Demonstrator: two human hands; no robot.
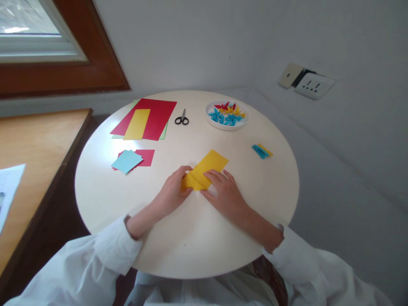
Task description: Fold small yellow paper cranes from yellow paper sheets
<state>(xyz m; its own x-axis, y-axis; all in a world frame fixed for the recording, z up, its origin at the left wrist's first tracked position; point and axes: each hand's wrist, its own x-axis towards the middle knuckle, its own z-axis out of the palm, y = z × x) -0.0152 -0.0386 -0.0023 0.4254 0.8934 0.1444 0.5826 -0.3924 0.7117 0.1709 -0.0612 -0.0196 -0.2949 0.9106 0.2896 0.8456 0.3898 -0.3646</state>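
Observation:
A sheet of yellow paper (211, 162) lies slantwise between my hands at the middle of the round table, its far end pointing away to the right. Part of its near end looks bent over, with a crease line across it. My left hand (174, 189) is closed on the left near corner, thumb in front and fingers behind. Along the right edge, my right hand (226, 193) grips the paper between thumb and fingers. Some fingertips of the left hand are hidden behind the paper.
On the white table (165, 255) are a red sheet (161, 114) under a yellow strip (137, 124), light blue squares (127, 161), black-handled scissors (182, 119), a white dish (212, 123) of folded paper pieces, and blue strips (260, 151). A wooden desk (41, 148) stands left.

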